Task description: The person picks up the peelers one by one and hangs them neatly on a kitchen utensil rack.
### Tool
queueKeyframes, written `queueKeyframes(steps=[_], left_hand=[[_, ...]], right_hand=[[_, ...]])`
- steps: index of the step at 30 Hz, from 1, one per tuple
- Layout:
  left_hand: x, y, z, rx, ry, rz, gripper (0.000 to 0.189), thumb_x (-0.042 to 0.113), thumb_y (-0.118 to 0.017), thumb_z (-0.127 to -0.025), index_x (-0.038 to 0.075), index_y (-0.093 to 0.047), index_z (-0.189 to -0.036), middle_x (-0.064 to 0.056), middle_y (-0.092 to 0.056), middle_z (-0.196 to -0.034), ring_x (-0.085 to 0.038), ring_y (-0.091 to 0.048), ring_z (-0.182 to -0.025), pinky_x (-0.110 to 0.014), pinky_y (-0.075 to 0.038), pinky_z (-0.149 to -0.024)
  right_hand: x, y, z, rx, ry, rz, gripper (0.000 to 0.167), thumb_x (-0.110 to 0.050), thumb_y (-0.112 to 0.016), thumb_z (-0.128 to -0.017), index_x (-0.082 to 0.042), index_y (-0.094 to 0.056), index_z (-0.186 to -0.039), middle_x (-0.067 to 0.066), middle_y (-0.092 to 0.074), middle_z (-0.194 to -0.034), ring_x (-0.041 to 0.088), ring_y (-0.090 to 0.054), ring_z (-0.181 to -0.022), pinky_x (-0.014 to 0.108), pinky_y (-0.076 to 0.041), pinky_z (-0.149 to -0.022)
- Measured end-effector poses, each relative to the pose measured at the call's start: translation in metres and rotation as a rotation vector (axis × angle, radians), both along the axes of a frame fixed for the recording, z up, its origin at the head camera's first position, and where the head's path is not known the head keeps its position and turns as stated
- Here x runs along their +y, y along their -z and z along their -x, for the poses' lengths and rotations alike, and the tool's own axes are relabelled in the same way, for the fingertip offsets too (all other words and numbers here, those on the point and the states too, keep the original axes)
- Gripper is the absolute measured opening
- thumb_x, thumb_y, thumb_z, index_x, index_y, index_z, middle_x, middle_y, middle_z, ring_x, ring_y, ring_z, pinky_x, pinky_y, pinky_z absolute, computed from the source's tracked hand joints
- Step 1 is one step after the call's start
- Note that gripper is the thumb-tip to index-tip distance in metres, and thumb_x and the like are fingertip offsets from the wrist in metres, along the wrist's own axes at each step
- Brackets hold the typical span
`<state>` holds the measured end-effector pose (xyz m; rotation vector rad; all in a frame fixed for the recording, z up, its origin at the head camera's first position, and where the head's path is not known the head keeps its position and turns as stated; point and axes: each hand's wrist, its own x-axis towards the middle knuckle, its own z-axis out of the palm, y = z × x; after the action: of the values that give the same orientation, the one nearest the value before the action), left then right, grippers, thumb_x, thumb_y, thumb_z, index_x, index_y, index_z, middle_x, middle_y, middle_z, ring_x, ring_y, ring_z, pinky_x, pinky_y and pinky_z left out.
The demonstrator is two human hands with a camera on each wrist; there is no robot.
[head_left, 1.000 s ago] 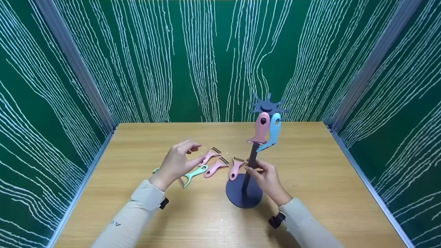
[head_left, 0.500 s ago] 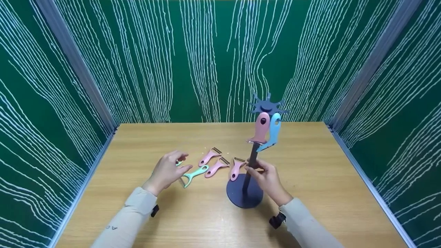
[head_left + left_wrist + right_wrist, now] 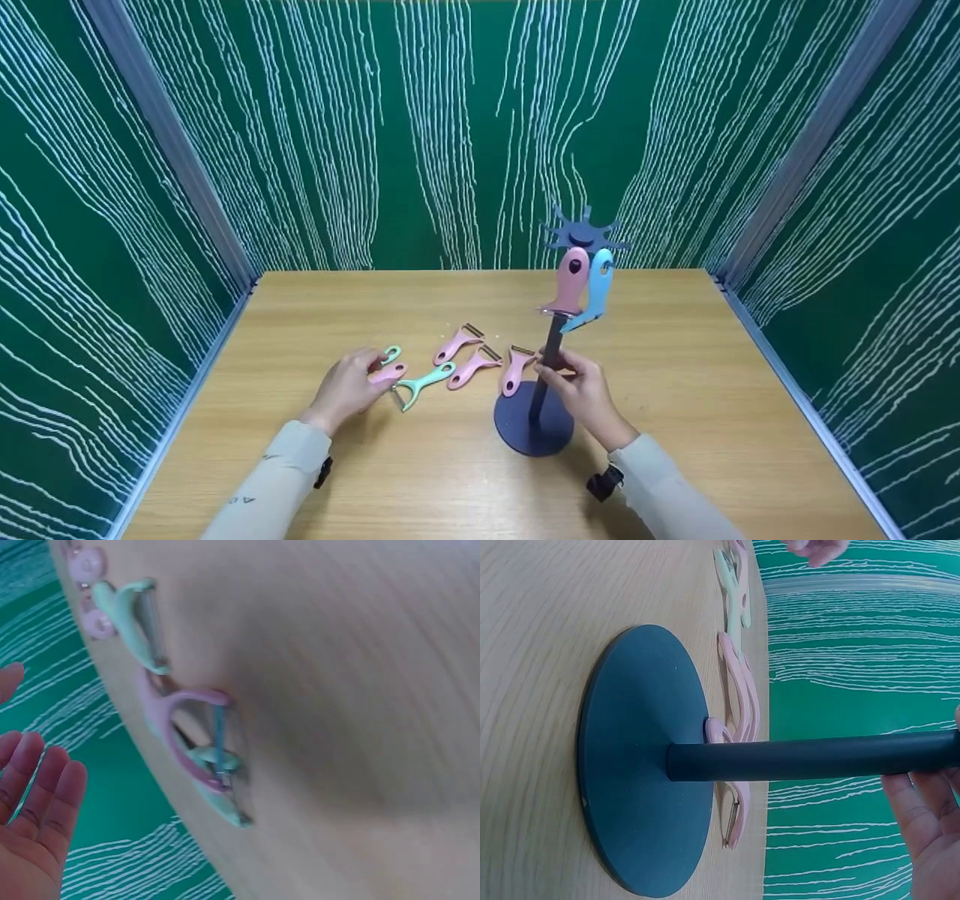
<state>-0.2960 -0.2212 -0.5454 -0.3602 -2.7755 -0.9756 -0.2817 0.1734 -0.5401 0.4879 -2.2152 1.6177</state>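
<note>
The left hand [image 3: 347, 388] hovers loosely parted near a pink peeler [image 3: 386, 373]; the right hand [image 3: 583, 384] grips a pole [image 3: 552, 342].

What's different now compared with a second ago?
The left hand has moved further left and a little toward the person, showing the end of another pink peeler beside it. It has taken hold of nothing visible. The right hand still holds the dark stand; the hanging pink peeler and blue peeler stayed put.
</note>
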Motion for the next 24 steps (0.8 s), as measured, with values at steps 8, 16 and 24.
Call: queueKeyframes(steps=[8,16,24], left_hand=[[-0.009,0.019,0.005,-0.051,-0.026,0.079,0.033,0.02,-0.089,-0.092,0.001,-0.077,-0.116,-0.012,-0.074,-0.102,-0.021,-0.059,-0.087,-0.041,-0.055,-0.08],[-0.014,0.026,0.009,-0.051,-0.027,0.132,0.04,0.015,-0.091,-0.089,-0.001,-0.075,-0.122,-0.017,-0.076,-0.116,-0.03,-0.07,-0.105,-0.051,-0.061,-0.096],[-0.013,0.026,0.016,-0.102,-0.023,0.186,0.037,0.016,-0.088,-0.092,-0.004,-0.075,-0.122,-0.02,-0.077,-0.118,-0.032,-0.069,-0.106,-0.052,-0.059,-0.095]], right_hand=[[0.001,-0.002,-0.001,-0.015,0.002,-0.015,0.017,0.005,-0.079,-0.094,0.0,-0.08,-0.11,0.013,-0.083,-0.1,0.008,-0.075,-0.092,0.02,-0.063,-0.081],[0.001,-0.001,0.0,-0.014,-0.008,-0.003,0.016,0.006,-0.079,-0.094,0.006,-0.078,-0.11,0.015,-0.082,-0.099,0.007,-0.075,-0.091,0.019,-0.063,-0.08],[-0.001,-0.002,-0.001,-0.025,-0.034,0.038,0.014,0.007,-0.078,-0.094,0.008,-0.076,-0.108,0.021,-0.08,-0.098,0.006,-0.075,-0.091,0.019,-0.063,-0.075]])
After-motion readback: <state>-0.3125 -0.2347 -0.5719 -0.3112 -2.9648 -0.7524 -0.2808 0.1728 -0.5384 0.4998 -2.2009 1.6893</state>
